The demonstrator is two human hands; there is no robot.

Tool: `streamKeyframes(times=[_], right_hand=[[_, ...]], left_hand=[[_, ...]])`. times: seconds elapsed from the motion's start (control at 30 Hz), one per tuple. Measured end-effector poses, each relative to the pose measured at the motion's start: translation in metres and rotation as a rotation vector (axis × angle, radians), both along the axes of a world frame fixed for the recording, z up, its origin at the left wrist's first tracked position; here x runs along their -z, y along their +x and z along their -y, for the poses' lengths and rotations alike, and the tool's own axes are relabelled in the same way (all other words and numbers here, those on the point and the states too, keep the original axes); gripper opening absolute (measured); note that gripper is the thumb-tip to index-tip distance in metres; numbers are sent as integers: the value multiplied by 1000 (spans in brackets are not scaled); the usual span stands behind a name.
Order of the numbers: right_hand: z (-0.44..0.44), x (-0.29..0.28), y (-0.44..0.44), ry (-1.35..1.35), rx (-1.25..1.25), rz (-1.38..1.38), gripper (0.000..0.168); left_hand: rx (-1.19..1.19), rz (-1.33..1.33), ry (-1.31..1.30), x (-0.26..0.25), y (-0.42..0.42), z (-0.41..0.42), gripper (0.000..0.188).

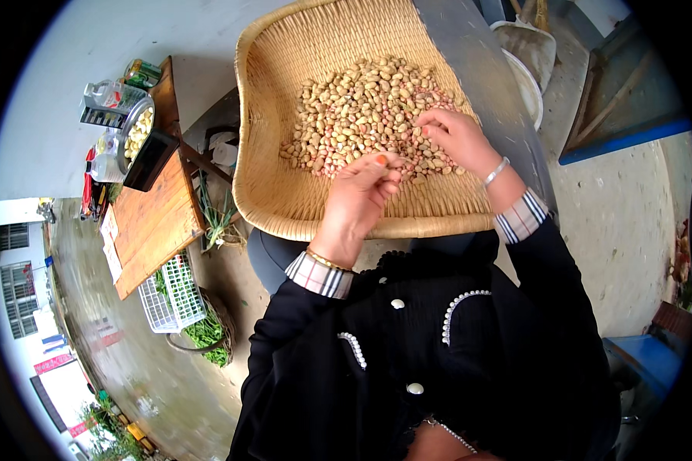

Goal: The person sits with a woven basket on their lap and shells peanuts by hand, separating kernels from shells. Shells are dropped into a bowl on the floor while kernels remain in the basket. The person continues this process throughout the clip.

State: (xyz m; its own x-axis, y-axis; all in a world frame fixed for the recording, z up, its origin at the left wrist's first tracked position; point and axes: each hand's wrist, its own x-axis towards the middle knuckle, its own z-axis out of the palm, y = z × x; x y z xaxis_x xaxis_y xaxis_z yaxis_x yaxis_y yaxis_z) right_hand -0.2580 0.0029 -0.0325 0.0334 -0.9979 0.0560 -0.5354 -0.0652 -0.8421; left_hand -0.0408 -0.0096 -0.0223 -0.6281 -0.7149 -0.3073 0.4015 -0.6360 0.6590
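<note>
A shallow woven basket (277, 40) with a rounded rim lies before me, its near edge over my lap. Unshelled peanuts (375, 80) are heaped in it, mixed with loose pink peanut kernels (323, 164). My left hand (360, 193) is above the near side of the heap, fingers curled and thumb against them. Whether a small piece is pinched there is unclear. To its right, my right hand (455, 135) reaches over the heap's right side with thumb and forefinger bent towards the nuts. What lies at its fingertips cannot be made out.
Left of the basket stands a wooden table (155, 225) bearing a metal bowl of pale pieces (138, 135), a dark flat screen (151, 159), a plastic bottle (115, 95) and a can (143, 74). Below are a white plastic basket (173, 297) and green vegetables (210, 334). A dustpan (525, 49) stands right.
</note>
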Motion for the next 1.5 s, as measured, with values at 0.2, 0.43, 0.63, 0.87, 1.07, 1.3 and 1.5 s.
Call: streamKeyframes(times=[0.2, 0.43, 0.63, 0.87, 1.07, 1.3, 1.5], right_hand=[[18, 74, -15, 19, -95, -621, 15], [14, 15, 1, 386, -10, 90, 14], [-9, 0, 25, 496, -241, 1042, 19], [-26, -10, 54, 463, -175, 1064, 19], [-31, -21, 68, 291, -220, 898, 22], [-35, -17, 69, 228, -85, 827, 22], [-39, -26, 75, 173, -98, 748, 20]], left_hand=[[-179, 81, 27, -19, 7, 4, 24], [-119, 103, -58, -3, 26, 7, 17], [-91, 314, -416, -5, 1, -9, 27], [-242, 543, -892, -8, 1, -14, 20], [-212, 580, -1014, -14, 8, -14, 15], [-224, 641, -1022, -21, 3, -17, 12], [-235, 627, -1040, -18, 5, -20, 10]])
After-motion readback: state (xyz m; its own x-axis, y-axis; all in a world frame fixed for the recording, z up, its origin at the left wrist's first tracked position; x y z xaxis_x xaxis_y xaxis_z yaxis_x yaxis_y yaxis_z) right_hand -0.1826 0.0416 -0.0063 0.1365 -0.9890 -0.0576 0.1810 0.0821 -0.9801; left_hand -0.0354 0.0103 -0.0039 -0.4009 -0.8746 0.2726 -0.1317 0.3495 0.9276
